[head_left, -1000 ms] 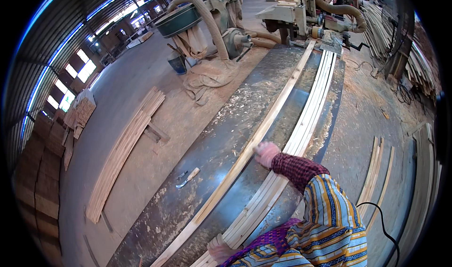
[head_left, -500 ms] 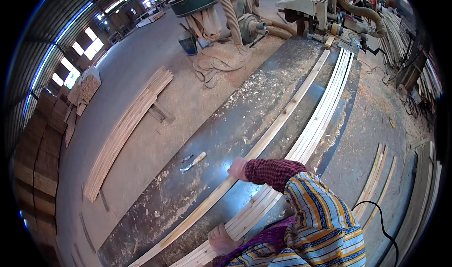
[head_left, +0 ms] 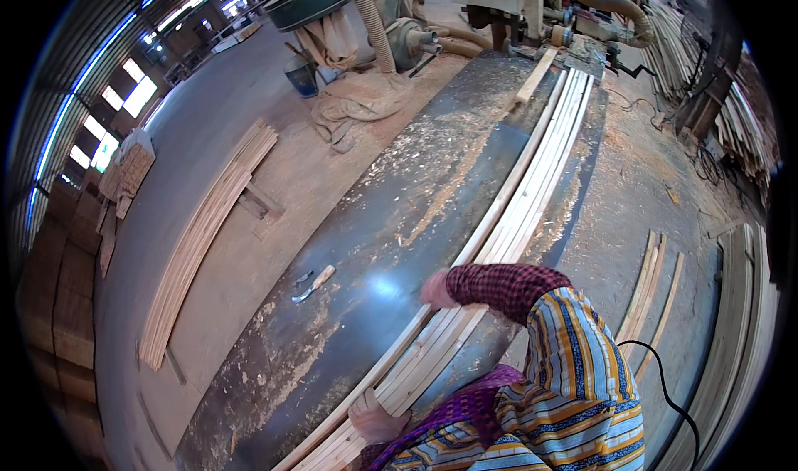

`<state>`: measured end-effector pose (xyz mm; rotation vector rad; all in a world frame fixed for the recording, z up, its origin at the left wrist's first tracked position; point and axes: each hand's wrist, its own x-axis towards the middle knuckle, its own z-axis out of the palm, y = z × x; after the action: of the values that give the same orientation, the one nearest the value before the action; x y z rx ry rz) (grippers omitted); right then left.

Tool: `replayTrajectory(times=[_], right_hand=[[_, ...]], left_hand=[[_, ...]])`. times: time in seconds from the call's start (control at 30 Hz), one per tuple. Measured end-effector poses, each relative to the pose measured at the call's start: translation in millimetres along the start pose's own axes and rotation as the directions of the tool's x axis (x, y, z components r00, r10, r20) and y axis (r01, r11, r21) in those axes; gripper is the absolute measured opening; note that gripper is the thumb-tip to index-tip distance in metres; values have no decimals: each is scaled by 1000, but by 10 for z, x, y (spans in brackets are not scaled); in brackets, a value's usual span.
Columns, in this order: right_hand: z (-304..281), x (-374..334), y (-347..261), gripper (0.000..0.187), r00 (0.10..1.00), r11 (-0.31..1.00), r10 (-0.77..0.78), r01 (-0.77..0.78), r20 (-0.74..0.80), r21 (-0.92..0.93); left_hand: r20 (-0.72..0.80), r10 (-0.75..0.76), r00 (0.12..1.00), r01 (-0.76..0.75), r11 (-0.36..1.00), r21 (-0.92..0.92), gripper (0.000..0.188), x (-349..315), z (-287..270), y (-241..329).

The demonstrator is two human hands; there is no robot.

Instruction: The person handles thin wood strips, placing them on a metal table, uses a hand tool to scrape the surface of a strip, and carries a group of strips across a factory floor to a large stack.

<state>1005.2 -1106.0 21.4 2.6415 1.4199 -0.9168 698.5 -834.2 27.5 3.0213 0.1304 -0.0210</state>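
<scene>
Long pale wooden strips (head_left: 544,176) lie side by side along the right of the dark workbench (head_left: 357,221). A single wooden strip (head_left: 505,195) runs along their left side, close against them. My right hand (head_left: 435,290), in a checked sleeve, is closed on this strip around mid-length. Nearer to me, my left hand (head_left: 377,421) is curled over the strips by their near part, its fingers partly hidden. A hooked knife (head_left: 316,283) with a wooden handle rests on the bench to the left, beside a small dark item.
At the bench's far end stands a woodworking machine (head_left: 515,5), with another wooden piece (head_left: 534,78) sticking out. A dust collector (head_left: 312,5) stands far left. Stacked boards (head_left: 208,242) lie left of the bench. Shavings cover parts of the bench; a black cable (head_left: 669,388) hangs at right.
My right hand has brought the single strip rightward against the others. My left hand stays on the strips. The piece at the machine sticks out further, and the view has shifted somewhat.
</scene>
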Motion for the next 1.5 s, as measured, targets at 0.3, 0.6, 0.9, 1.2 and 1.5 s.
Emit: replayTrajectory(times=[0.3, 0.6, 0.9, 1.2, 1.5], right_hand=[[55, -609, 555, 51, 985, 903, 173, -155, -8, 402], [-32, -807, 20, 134, 987, 949, -138, 157, 88, -273], [-78, -899, -166, 133, 995, 950, -75, 91, 65, -300], [669, -1473, -210, 73, 610, 915, -348, 55, -712, -400], [1076, -1785, -470, 41, 329, 961, -271, 41, -905, -273]], left_hand=[[126, -55, 990, 31, 981, 191, 118, 134, -185, 175], [152, 19, 988, -29, 997, 67, 123, 203, -188, 106], [173, -52, 983, 26, 988, 150, 124, 177, -253, 240], [-251, 58, 966, 1, 974, 226, 114, -405, -259, 543], [26, -175, 984, 172, 981, 88, 93, -413, -236, 633]])
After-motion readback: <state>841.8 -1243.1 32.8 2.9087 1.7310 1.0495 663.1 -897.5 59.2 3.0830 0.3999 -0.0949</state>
